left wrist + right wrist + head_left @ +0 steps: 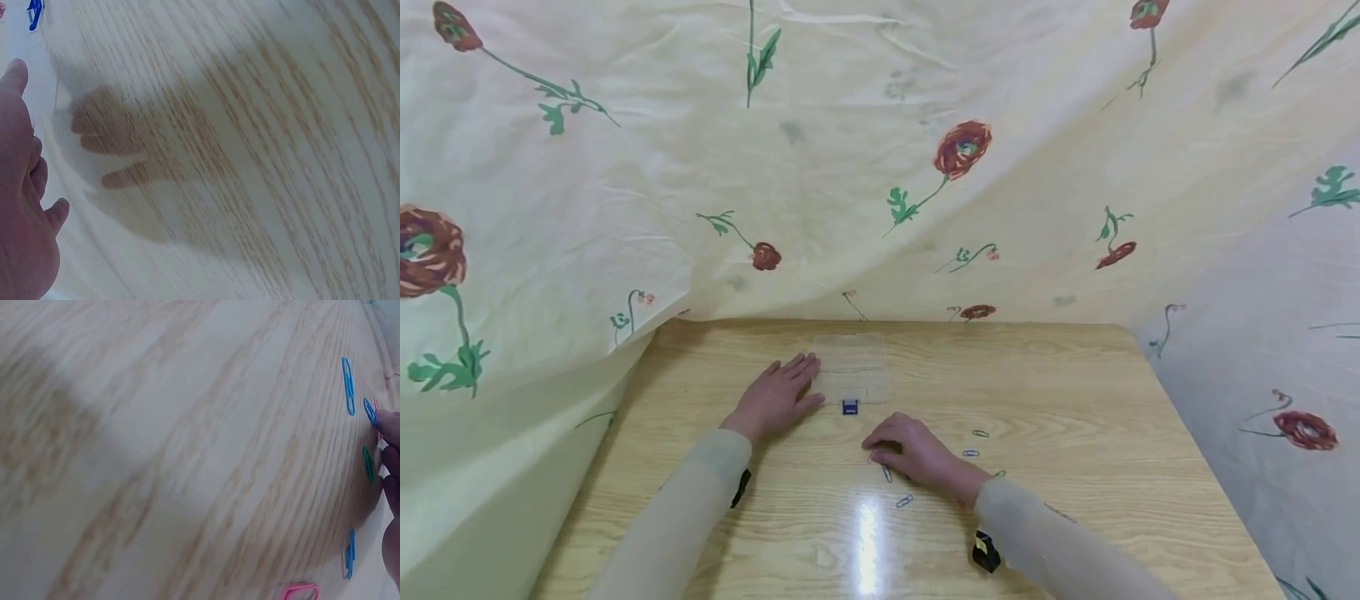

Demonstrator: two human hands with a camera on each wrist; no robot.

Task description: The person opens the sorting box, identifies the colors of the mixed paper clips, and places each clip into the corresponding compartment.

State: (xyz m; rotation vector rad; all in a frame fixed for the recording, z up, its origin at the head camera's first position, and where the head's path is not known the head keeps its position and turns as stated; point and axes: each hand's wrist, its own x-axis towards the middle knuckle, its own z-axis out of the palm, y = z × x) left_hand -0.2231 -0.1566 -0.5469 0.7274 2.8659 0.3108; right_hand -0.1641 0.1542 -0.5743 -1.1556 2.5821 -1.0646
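Note:
My left hand [777,398] lies with its fingers straight beside a clear plastic box [850,346], fingertips right at the left edge. A dark blue clasp [850,407] is on the box's near side. In the left wrist view the same hand [28,206] shows along the left edge. My right hand [913,450] is low over the wood, thumb and index finger pinching a pink paper clip [375,404]. A blue paper clip [887,474] lies just below those fingertips; another blue clip [905,502] is nearer me.
Right of the right hand lie a green clip [981,433], a blue clip [971,453] and another green clip [1000,473]. A second pink clip [299,590] shows in the right wrist view. Flowered cloth [850,167] hangs behind the wooden table [1075,400] and at both sides.

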